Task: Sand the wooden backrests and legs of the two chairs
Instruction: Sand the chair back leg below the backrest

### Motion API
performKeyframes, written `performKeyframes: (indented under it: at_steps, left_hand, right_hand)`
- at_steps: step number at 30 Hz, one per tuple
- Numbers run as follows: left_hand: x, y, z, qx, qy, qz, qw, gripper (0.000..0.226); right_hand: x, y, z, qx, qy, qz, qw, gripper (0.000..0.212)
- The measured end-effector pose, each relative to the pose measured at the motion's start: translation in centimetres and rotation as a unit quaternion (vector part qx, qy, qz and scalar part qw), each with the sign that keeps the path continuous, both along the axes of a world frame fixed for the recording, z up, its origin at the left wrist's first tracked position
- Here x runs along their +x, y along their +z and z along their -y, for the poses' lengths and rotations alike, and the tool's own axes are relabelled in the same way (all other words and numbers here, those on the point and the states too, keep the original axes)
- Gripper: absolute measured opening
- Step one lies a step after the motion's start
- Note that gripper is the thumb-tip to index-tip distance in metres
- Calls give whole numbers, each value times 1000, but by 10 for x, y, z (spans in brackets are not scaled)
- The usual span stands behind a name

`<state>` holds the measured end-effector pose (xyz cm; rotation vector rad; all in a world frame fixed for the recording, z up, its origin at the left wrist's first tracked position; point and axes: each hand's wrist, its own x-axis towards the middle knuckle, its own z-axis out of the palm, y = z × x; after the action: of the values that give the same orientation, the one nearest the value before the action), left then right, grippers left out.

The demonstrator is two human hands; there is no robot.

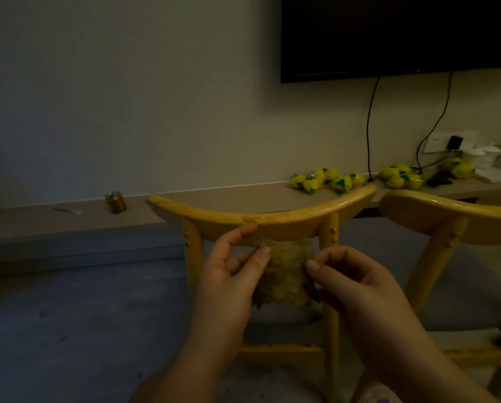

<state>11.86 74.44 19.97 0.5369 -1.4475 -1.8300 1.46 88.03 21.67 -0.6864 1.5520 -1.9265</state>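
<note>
A yellow wooden chair stands right in front of me; its curved backrest (260,218) spans the middle of the view and its legs (191,257) run down from it. A second chair's backrest (446,216) shows at the right edge. Just below the first backrest I hold a worn brownish sanding pad (284,271) between both hands. My left hand (234,274) pinches its left edge, thumb on top. My right hand (356,280) grips its right edge. The pad's upper edge is close under the backrest; whether it touches is unclear.
A long low shelf (69,219) runs along the wall behind the chairs, bearing a small jar (115,202), several yellow packets (327,178), white cups (484,158) and a wall socket with cables. A dark television (400,36) hangs above. Grey floor lies to the left.
</note>
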Motion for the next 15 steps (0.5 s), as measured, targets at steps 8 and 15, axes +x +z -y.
performKeyframes:
  at_steps: [8, 15]
  left_hand:
    - [4, -1, 11, -58, -122, 114, 984, 50]
    - [0, 4, 14, -116, -158, 179, 964, 42]
  right_hand:
    - [-12, -11, -7, -49, -24, -26, 998, 29]
    - [-21, -17, -6, -17, -36, -46, 998, 34]
